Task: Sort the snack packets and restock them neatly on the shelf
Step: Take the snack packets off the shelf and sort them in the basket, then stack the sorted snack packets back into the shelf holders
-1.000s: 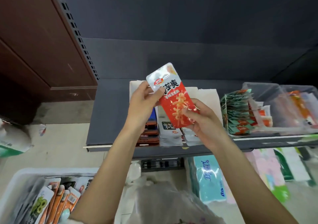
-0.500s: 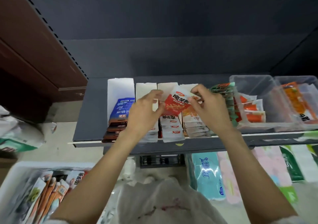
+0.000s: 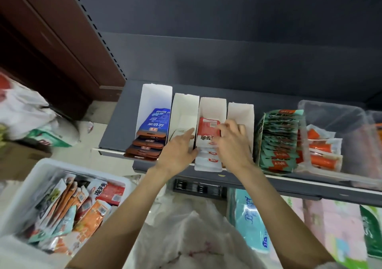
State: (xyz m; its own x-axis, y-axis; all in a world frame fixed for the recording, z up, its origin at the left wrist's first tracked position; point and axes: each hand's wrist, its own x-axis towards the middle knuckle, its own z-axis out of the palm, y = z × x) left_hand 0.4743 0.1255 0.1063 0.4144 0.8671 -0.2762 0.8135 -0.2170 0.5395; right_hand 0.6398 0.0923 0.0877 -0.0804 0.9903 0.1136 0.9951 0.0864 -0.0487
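Right hand (image 3: 231,142): fingers curled, pinching the red-and-white packet (image 3: 207,133) at its right edge, inside the third white tray (image 3: 213,105) from the shelf's left end. Left hand (image 3: 179,148): fingers straight, tips against the divider between second and third trays, gripping nothing. Packet lies on top of the white stack (image 3: 207,161), tilted back toward the rear wall. Likely light, thin, floppy, slick foil; best held by the sealed edges, not the belly. Shelf (image 3: 117,128) front edge just below both wrists. Unsorted packets wait in the white bin (image 3: 31,188), lower left.
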